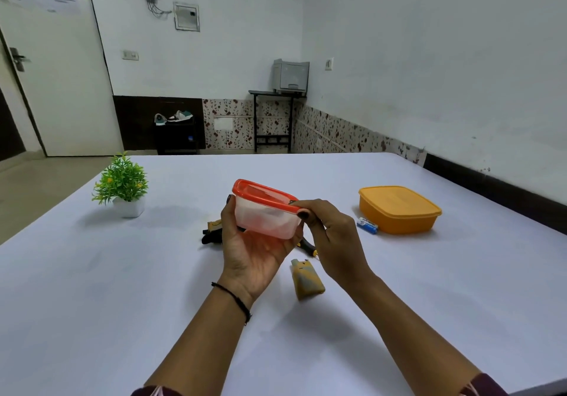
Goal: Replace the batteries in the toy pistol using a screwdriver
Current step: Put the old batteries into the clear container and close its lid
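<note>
My left hand point(251, 248) holds a small clear plastic box with an orange-red lid point(265, 208) above the table, fingers curled round its left side and base. My right hand point(331, 236) pinches the near right corner of the lid. Behind the box, the black and yellow toy pistol point(212, 232) lies on the table, mostly hidden. A yellow battery cover piece point(306, 279) lies below my right hand. A screwdriver's black and yellow handle point(308, 246) peeks out between my hands. Blue and white batteries point(367, 224) lie beside the orange box.
A closed orange lunch box point(399, 210) stands at the right. A small green plant in a white pot point(124, 185) stands at the left. The white table point(122, 303) stretches wide around my arms; its far edge runs just behind the plant.
</note>
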